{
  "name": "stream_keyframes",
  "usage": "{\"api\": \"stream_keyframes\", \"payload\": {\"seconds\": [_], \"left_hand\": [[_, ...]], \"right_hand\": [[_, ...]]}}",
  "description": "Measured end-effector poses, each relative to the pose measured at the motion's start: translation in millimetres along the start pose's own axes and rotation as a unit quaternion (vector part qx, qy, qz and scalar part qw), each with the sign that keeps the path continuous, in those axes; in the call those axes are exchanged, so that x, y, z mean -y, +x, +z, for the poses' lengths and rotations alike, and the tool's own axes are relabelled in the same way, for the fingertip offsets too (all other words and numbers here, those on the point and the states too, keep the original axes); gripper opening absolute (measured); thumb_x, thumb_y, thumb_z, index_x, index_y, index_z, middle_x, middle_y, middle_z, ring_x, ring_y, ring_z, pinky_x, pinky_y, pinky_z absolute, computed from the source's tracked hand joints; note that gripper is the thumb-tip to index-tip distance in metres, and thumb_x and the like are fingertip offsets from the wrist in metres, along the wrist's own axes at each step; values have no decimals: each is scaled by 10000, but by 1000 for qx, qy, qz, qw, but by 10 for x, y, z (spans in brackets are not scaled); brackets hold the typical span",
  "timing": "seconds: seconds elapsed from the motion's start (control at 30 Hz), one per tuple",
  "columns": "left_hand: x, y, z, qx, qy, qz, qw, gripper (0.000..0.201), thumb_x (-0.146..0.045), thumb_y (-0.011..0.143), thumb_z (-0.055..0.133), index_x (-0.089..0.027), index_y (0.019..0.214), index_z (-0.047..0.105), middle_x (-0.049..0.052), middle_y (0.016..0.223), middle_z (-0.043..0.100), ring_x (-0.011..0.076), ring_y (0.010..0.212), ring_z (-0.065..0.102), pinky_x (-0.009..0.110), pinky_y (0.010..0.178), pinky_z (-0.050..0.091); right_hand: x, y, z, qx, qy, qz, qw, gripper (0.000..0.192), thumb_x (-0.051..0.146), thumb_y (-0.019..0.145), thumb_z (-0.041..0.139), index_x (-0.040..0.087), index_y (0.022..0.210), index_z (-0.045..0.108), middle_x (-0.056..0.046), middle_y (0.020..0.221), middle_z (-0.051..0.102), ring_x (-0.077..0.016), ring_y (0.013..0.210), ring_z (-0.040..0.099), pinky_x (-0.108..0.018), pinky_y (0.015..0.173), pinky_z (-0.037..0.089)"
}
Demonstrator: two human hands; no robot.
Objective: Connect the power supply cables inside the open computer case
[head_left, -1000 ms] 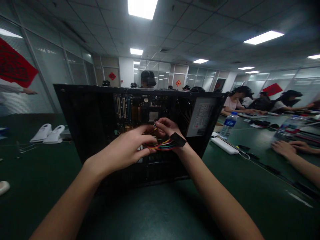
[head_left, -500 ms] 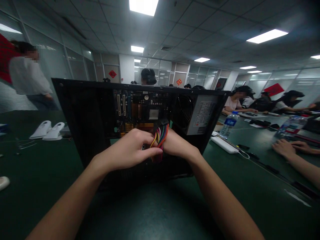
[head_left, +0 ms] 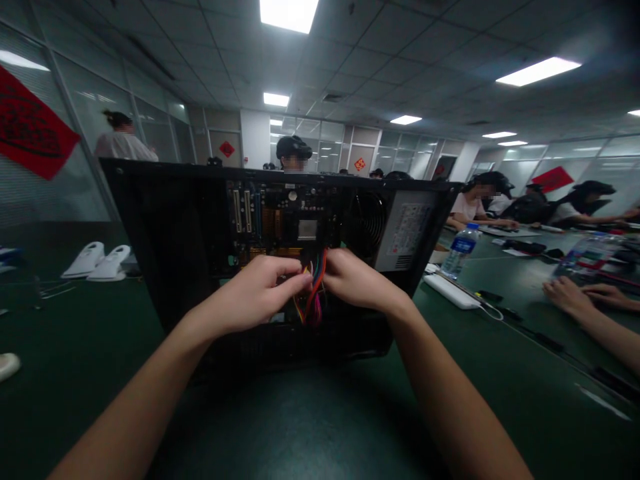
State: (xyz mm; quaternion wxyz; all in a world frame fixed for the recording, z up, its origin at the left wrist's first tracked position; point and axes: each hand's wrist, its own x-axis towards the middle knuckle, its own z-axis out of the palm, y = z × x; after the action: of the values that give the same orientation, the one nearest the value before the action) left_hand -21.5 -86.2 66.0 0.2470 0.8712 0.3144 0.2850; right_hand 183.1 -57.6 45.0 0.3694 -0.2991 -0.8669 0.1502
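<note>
An opened black computer case (head_left: 144, 233) stands on the table in front of me, its inside facing me. A bundle of multicoloured power cable (head_left: 315, 300) hangs in front of the motherboard (head_left: 278, 195). My left hand (head_left: 263, 293) pinches the wires between thumb and fingertips. On the other side, my right hand (head_left: 357, 283) is closed on the cable's upper end. Its fingertips and the connector are hidden. The power supply (head_left: 406, 227) fills the upper right corner, beside a round fan grille (head_left: 369, 219).
A water bottle (head_left: 461, 252) and a white power strip (head_left: 451, 291) lie to the right, with cords running along the table. White stands (head_left: 95, 262) are on the left. Another person's hands (head_left: 570, 293) rest at the far right. Other people sit or stand farther back.
The connector, visible before above my hands, is now hidden at my right fingers. The wires hang lower in a loop. My left hand has shifted slightly left.
</note>
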Motion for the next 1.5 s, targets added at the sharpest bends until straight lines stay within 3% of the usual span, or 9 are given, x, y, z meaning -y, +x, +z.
{"api": "stream_keyframes", "payload": {"seconds": [0.13, 0.23, 0.4, 0.57, 0.83, 1.0, 1.23, 1.4, 1.5], "left_hand": [[-40, -12, -14, -32, -79, 9, 996, 318, -392, 968, 524, -144, 929, 719, 46, 904, 724, 189, 851, 648, 286, 763, 512], [-42, -19, 3, -45, -111, 20, 993, 311, -392, 967, 539, -141, 940, 721, 60, 933, 737, 197, 884, 669, 304, 811, 528], [-30, -29, 24, -105, -81, 39, 990, 322, -403, 962, 549, -143, 886, 723, 47, 847, 724, 176, 801, 652, 275, 741, 519], [-44, -32, -26, -130, -48, 50, 989, 309, -371, 946, 564, -139, 821, 727, 42, 805, 721, 166, 763, 637, 262, 706, 487], [-23, -22, -15, -134, 0, 35, 990, 382, -420, 940, 566, -131, 714, 674, 3, 663, 619, 118, 628, 526, 223, 578, 391], [-26, -15, 27, -124, 53, 26, 991, 365, -398, 938, 552, -125, 739, 690, -7, 640, 595, 106, 587, 480, 221, 540, 336], [-6, -24, -39, -104, 114, 35, 987, 404, -386, 997, 459, -148, 755, 677, 1, 674, 645, 122, 608, 537, 240, 573, 375], [104, -23, -80, -180, 218, 53, 958, 182, -296, 964, 553, -184, 1070, 649, 45, 990, 714, 187, 863, 668, 275, 743, 501], [170, -12, -59, -187, 320, 67, 926, 259, -264, 955, 568, -199, 1204, 604, 82, 1143, 688, 231, 1003, 673, 321, 837, 533]], "right_hand": [[42, 20, -55, -166, 47, -10, 985, 283, 153, 905, 526, 204, 1159, 640, -47, 970, 695, -197, 875, 648, -335, 810, 532], [106, 2, -102, -214, -74, -74, 971, 451, 146, 884, 578, 234, 1326, 554, -81, 1169, 654, -222, 1011, 633, -380, 893, 521], [121, -29, -124, -201, -323, -171, 909, 333, 144, 897, 595, 255, 1206, 648, -103, 1258, 605, -288, 1169, 539, -469, 972, 467], [41, -18, -65, -277, -379, -228, 853, 253, 176, 931, 587, 244, 1160, 672, -91, 1062, 649, -260, 1016, 567, -443, 898, 473], [39, -31, -38, -276, -330, -254, 866, 296, 213, 974, 550, 289, 1240, 654, -83, 1046, 644, -243, 967, 573, -421, 842, 512], [9, -50, 22, -262, -390, -246, 848, 388, 193, 994, 505, 349, 1331, 617, -61, 1075, 634, -216, 955, 561, -390, 867, 483], [-16, -27, 46, -263, -436, -271, 817, 269, 191, 973, 541, 283, 1172, 695, -70, 1031, 661, -208, 914, 555, -362, 792, 455], [-68, 6, 63, -264, -413, -228, 842, 253, 207, 952, 564, 263, 1145, 717, -88, 1013, 654, -219, 865, 538, -370, 756, 459], [-96, 20, 81, -264, -388, -218, 855, 250, 187, 953, 561, 244, 1137, 721, -91, 986, 648, -221, 845, 541, -367, 736, 470]]}}
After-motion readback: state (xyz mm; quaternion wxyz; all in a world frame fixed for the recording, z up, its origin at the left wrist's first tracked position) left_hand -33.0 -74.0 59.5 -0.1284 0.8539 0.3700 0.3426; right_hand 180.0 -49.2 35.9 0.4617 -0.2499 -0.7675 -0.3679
